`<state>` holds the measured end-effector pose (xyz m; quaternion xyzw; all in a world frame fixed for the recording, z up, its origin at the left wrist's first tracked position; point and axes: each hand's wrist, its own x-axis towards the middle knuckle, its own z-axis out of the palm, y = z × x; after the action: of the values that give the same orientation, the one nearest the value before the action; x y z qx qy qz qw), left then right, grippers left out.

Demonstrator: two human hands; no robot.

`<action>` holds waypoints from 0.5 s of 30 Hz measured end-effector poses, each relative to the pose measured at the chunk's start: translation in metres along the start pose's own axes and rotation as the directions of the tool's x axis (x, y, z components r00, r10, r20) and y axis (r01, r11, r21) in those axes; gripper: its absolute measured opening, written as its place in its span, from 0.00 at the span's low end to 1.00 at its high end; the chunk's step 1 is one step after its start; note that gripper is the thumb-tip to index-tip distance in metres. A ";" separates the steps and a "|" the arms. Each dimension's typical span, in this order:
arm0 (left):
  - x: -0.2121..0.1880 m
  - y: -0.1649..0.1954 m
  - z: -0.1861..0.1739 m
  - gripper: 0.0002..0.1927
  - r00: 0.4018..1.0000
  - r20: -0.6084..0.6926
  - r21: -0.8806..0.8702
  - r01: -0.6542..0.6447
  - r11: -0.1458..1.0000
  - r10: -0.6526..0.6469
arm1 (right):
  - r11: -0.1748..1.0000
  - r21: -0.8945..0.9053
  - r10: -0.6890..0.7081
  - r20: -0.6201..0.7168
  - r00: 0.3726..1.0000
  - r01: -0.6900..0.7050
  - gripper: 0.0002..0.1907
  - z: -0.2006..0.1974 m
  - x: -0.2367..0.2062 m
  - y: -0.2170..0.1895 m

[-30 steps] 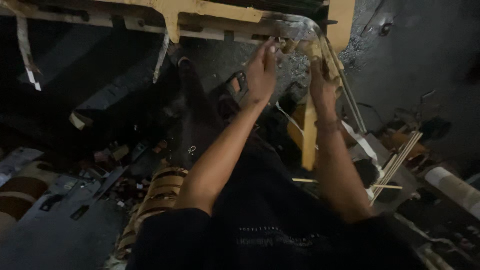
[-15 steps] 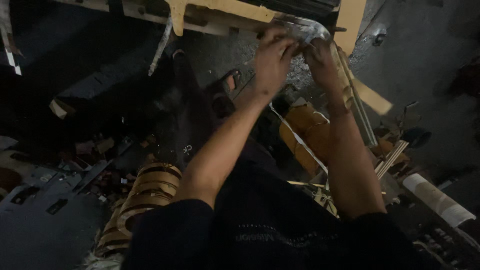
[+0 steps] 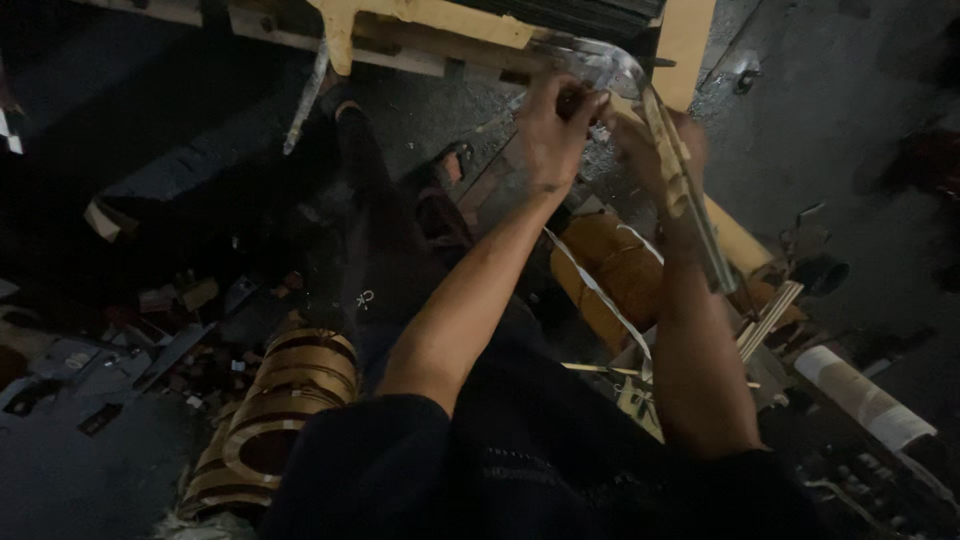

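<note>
Both hands were up at the far edge of the yellow wooden frame (image 3: pixel 440 20), close together. The left hand (image 3: pixel 548 135) was closed around a small dark handle-like thing I couldn't make out, right where a clear shiny strip (image 3: pixel 600 62) curled over the frame's edge. The right hand (image 3: pixel 655 150) was pressed in just beside it with a bundle of thin wooden sticks (image 3: pixel 690 200) lying along the wrist and forearm; whether those fingers were actually clamped on the strip or the sticks, I couldn't tell, it was too dark and blurry there.

Down below there was a yellowish wound coil (image 3: pixel 610 275) with a white tape (image 3: pixel 600 295) trailing off it, and a stack of brown striped coils (image 3: pixel 290 400) on the floor near the person's knee. A paper roll (image 3: pixel 865 400) lay off to the right.

My worry from where I stood: that strip looked bent under tension, so if either grip slipped it'd likely spring back or kink. The sticks looked loosely balanced too, and could slide off into the clutter. And the floor was crowded, so easy to knock something.
</note>
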<state>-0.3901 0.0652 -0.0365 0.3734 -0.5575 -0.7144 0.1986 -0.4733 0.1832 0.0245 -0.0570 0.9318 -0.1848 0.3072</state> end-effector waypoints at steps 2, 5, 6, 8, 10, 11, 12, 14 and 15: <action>0.001 0.000 0.006 0.13 0.992 -0.076 0.019 -0.103 0.994 0.104 | 0.966 -0.084 -0.250 -0.085 0.964 0.243 0.17 0.003 -0.008 0.013; -0.006 -0.003 0.005 0.13 0.989 -0.052 0.181 -0.124 0.976 0.135 | 0.917 0.155 -0.346 -0.156 0.925 0.369 0.14 0.009 -0.019 0.032; -0.009 -0.002 0.002 0.13 0.991 -0.027 0.251 -0.119 0.961 0.130 | 0.878 0.294 -0.337 -0.177 0.925 0.377 0.13 0.011 -0.025 0.031; -0.017 -0.001 -0.006 0.09 0.996 0.021 0.086 -0.092 0.992 0.091 | 0.974 0.168 -0.148 -0.032 0.989 0.151 0.13 0.015 -0.039 0.020; -0.025 0.000 -0.013 0.13 0.982 0.065 -0.039 -0.178 0.983 0.180 | 0.983 0.156 -0.089 -0.050 0.995 0.095 0.13 0.023 -0.056 -0.001; -0.028 0.001 -0.015 0.18 0.958 0.078 -0.081 -0.272 0.959 0.278 | 0.965 0.213 -0.128 -0.127 0.984 0.153 0.15 0.028 -0.066 -0.013; -0.030 0.001 -0.015 0.24 0.923 0.085 -0.122 -0.363 0.924 0.374 | 0.940 0.264 -0.165 -0.204 0.965 0.216 0.17 0.035 -0.073 -0.025; -0.030 -0.001 -0.014 0.21 0.917 -0.010 -0.091 -0.398 0.913 0.398 | 0.955 0.185 -0.195 -0.190 0.962 0.230 0.18 0.044 -0.081 -0.044; -0.027 -0.002 -0.012 0.20 0.932 -0.041 -0.112 -0.361 0.926 0.359 | 0.960 0.145 -0.210 -0.186 0.960 0.238 0.19 0.046 -0.083 -0.050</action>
<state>-0.3634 0.0770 -0.0311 0.2594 -0.5713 -0.6938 0.3536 -0.3799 0.1412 0.0549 -0.1208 0.9233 -0.2995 0.2080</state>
